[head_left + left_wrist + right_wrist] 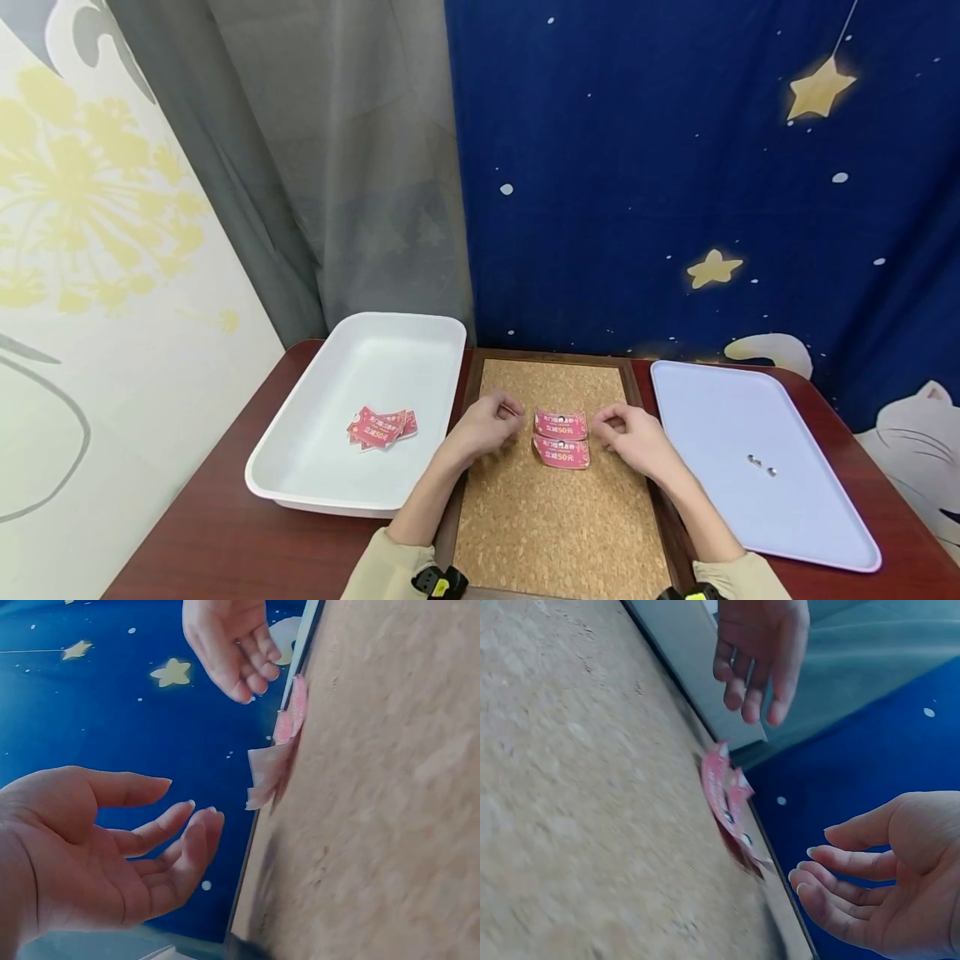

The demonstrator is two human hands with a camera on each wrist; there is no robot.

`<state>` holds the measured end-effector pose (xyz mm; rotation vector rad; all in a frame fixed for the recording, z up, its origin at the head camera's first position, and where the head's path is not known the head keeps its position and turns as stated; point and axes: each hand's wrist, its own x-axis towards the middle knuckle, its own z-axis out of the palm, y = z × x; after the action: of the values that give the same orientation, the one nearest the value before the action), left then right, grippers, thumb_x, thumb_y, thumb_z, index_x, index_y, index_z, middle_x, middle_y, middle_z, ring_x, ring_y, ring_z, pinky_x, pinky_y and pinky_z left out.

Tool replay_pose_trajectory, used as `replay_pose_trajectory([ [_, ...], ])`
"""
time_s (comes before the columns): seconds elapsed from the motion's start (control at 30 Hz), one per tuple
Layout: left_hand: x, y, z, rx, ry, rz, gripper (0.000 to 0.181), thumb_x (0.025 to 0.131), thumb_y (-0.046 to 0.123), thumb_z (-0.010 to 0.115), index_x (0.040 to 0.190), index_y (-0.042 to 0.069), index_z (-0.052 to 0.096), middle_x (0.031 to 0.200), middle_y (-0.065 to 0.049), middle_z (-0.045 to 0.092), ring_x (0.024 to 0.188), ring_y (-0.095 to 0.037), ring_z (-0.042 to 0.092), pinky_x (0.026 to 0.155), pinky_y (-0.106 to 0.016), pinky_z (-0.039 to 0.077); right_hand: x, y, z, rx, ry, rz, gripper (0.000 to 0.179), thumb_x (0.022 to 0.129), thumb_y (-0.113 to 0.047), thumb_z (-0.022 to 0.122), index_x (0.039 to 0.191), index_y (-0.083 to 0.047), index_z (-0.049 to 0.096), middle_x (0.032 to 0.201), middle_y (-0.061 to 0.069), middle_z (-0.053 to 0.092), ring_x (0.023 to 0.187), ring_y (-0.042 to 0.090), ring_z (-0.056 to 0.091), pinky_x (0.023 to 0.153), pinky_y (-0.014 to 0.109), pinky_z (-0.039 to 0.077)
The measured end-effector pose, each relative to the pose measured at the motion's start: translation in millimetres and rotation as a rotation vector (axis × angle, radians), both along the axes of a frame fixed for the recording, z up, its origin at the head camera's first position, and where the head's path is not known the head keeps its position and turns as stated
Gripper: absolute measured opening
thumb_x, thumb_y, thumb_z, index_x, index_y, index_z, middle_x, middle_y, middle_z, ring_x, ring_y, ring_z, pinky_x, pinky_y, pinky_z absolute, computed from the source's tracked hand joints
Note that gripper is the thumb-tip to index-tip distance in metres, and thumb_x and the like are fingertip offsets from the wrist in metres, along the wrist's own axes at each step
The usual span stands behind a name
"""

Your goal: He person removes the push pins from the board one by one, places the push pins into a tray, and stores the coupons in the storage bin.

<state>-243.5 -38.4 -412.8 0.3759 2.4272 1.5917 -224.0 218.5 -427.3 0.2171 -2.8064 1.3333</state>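
Note:
Two pink coupons, an upper coupon (561, 425) and a lower coupon (562, 454), lie one below the other on a cork board (555, 525). Each bears a small shiny pin near its top middle, and their edges curl up off the cork. Just left of the coupons is my left hand (491, 423), its fingers loosely bent and holding nothing. On the other side my right hand (630, 435) hovers likewise, with bare space between thumb and fingers. Both wrist views show the palms facing each other across the coupons (718, 787), apart from them.
A white basin (300, 450) stands left of the board with several pink coupons (381, 427) piled inside. To the right, a pale tray (750, 408) holds a few small metal pins (771, 472). Behind the table hangs a blue curtain (585, 208) with stars.

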Motion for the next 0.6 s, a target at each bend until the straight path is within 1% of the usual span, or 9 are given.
replay_pose_trajectory([
  [0.1,-0.3,5.2,-2.6,-0.03,-0.038,-0.015,0.016,0.096,0.01,0.064,0.106,-0.001,0.059,0.09,-0.014,0.065,0.08,-0.029,0.064,0.059,-0.029,0.045,-3.4,-7.7,-3.4,0.021,-0.012,0.028,0.012,0.097,-0.011,0.066,0.098,0.0,0.069,0.081,0.005,0.07,0.073,0.017,0.066,0.063,0.027,0.05],
  [0.2,-0.6,11.2,-4.1,-0.031,-0.081,-0.028,0.018,0.095,0.01,0.065,0.105,-0.001,0.056,0.091,-0.019,0.066,0.077,-0.028,0.063,0.058,-0.03,0.045,-7.8,-14.2,-7.7,0.028,-0.018,0.08,0.011,0.096,-0.01,0.067,0.096,0.001,0.07,0.082,0.004,0.07,0.073,0.015,0.065,0.062,0.027,0.05],
  [0.3,-1.0,17.2,-6.6,-0.046,-0.111,-0.023,0.019,0.094,0.009,0.067,0.105,-0.001,0.054,0.088,-0.019,0.066,0.071,-0.022,0.059,0.056,-0.028,0.042,-11.2,-18.7,-12.1,0.027,-0.018,0.127,0.008,0.094,-0.006,0.068,0.093,0.001,0.07,0.081,0.004,0.068,0.071,0.013,0.063,0.061,0.025,0.049],
  [0.37,-1.4,20.4,-8.9,-0.06,-0.116,-0.015,0.02,0.094,0.007,0.067,0.104,-0.002,0.053,0.084,-0.018,0.065,0.068,-0.02,0.056,0.054,-0.027,0.041,-12.7,-20.7,-14.4,0.03,-0.016,0.152,0.007,0.094,-0.004,0.068,0.092,0.002,0.07,0.081,0.003,0.067,0.071,0.012,0.062,0.06,0.025,0.048],
  [0.43,-1.9,23.0,-11.3,-0.076,-0.113,-0.006,0.019,0.093,0.005,0.068,0.102,-0.003,0.053,0.081,-0.018,0.064,0.065,-0.019,0.055,0.053,-0.026,0.041,-14.0,-22.2,-16.2,0.041,-0.011,0.159,0.006,0.093,-0.003,0.068,0.09,0.002,0.07,0.079,0.002,0.066,0.07,0.012,0.06,0.059,0.025,0.048],
  [0.6,-3.1,28.4,-16.4,-0.081,-0.112,-0.002,0.013,0.092,0.002,0.069,0.094,-0.002,0.057,0.077,-0.016,0.064,0.061,-0.02,0.059,0.051,-0.026,0.044,-16.8,-24.7,-19.1,0.085,0.001,0.15,0.005,0.09,-0.003,0.07,0.085,-0.002,0.069,0.076,-0.001,0.065,0.069,0.01,0.058,0.06,0.025,0.046],
])
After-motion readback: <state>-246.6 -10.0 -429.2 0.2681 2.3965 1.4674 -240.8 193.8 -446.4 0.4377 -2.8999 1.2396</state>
